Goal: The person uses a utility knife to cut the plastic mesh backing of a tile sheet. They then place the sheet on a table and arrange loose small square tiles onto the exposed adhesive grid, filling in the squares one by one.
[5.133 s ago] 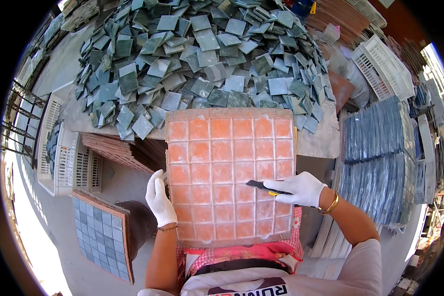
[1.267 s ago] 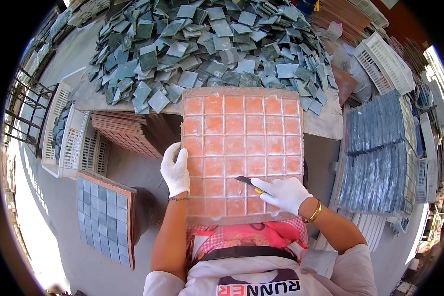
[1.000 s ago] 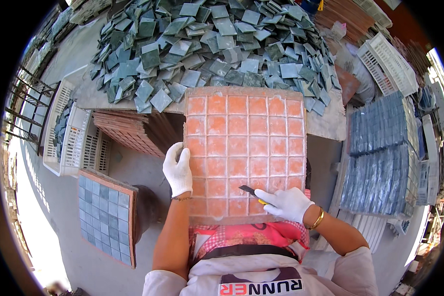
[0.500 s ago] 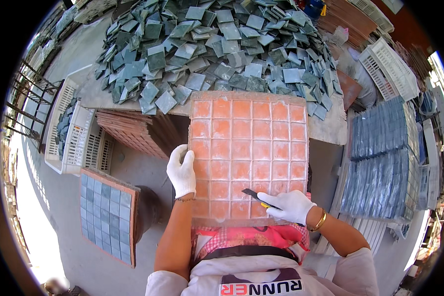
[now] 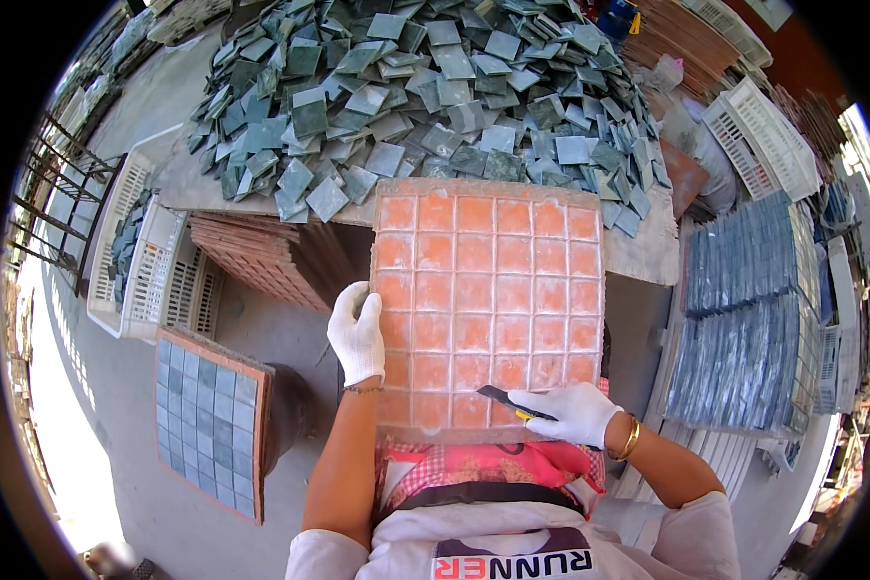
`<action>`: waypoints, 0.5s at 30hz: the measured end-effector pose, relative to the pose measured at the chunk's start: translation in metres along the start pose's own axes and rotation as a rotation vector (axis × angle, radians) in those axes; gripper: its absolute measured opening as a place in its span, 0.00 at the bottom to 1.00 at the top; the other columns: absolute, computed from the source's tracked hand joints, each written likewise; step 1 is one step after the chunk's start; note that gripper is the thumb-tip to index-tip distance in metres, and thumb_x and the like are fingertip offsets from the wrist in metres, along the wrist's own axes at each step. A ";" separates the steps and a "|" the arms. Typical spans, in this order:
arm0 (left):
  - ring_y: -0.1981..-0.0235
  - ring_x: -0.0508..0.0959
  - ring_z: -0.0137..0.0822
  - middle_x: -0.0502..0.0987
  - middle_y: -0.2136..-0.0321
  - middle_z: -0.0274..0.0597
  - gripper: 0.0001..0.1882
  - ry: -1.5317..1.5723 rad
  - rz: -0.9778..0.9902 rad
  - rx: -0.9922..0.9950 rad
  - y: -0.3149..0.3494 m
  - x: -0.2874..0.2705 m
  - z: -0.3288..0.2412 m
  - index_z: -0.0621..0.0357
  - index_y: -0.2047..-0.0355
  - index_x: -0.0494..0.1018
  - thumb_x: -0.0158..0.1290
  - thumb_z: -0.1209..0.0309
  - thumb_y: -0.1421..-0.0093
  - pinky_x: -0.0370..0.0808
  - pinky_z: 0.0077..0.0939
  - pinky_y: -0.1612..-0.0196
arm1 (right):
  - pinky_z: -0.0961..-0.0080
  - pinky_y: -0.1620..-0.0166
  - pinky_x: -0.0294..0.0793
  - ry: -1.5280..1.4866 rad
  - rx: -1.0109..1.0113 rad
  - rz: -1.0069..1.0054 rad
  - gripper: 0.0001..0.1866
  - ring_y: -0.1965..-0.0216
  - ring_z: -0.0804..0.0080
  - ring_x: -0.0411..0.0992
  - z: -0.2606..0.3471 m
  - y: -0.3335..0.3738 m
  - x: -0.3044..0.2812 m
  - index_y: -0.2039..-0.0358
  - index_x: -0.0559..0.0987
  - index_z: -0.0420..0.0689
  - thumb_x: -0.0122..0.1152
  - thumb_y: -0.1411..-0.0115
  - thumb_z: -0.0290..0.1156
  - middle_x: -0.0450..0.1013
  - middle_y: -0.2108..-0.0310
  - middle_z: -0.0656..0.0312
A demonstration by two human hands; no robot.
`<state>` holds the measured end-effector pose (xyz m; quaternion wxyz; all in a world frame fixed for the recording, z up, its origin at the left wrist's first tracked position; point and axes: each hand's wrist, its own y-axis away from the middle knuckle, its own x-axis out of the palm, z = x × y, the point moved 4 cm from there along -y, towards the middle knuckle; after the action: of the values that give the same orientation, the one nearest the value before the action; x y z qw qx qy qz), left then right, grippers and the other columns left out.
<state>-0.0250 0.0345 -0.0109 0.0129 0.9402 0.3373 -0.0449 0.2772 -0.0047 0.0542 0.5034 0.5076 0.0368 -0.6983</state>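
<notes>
An orange grid tray [image 5: 472,288], its square pockets parted by whitish ridges, lies before me with its near edge at my lap. Its far end rests against the front of a table heaped with green-grey stone tiles [image 5: 387,106]. In a white glove, my left hand [image 5: 356,333] grips the tray's left edge; some of its fingertips are hidden. My right hand [image 5: 575,414], gloved too, holds a black and yellow utility knife [image 5: 517,403] over the lower right pockets. The blade points left. Whether it touches the tray I cannot tell.
To the left, a tray filled with tiles [image 5: 208,416] leans on a dark round stand. Behind it are stacked orange trays [image 5: 261,256] and white plastic crates [image 5: 169,275]. Stacks of tile sheets in clear wrap [image 5: 744,314] stand at the right, below another white crate [image 5: 764,135].
My right hand has shifted slightly right and down, and the knife now lies at a flatter angle in it. My left hand and the tray have hardly moved.
</notes>
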 end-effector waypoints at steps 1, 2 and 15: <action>0.64 0.75 0.27 0.78 0.66 0.38 0.12 -0.002 -0.001 0.009 0.000 0.000 0.000 0.68 0.60 0.74 0.53 0.77 0.44 0.72 0.21 0.57 | 0.62 0.71 0.73 -0.049 0.065 0.025 0.27 0.73 0.56 0.75 -0.005 -0.002 -0.005 0.39 0.63 0.58 0.48 0.38 0.46 0.77 0.69 0.55; 0.64 0.75 0.26 0.78 0.66 0.38 0.12 0.019 0.001 -0.003 0.000 0.000 0.001 0.68 0.60 0.74 0.53 0.77 0.44 0.72 0.21 0.57 | 0.62 0.71 0.73 -0.104 0.133 0.053 0.27 0.74 0.56 0.75 -0.002 -0.006 -0.019 0.39 0.63 0.58 0.48 0.38 0.46 0.76 0.69 0.55; 0.65 0.75 0.26 0.78 0.66 0.38 0.11 0.080 0.016 -0.046 0.002 0.003 -0.005 0.69 0.60 0.74 0.53 0.78 0.44 0.72 0.20 0.57 | 0.64 0.73 0.70 0.106 0.027 0.250 0.31 0.76 0.59 0.73 0.005 0.010 0.013 0.36 0.59 0.62 0.48 0.38 0.51 0.72 0.78 0.56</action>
<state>-0.0209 0.0352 -0.0065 0.0212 0.9434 0.3310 0.0004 0.2809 -0.0214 0.0511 0.5770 0.5511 -0.0098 -0.6028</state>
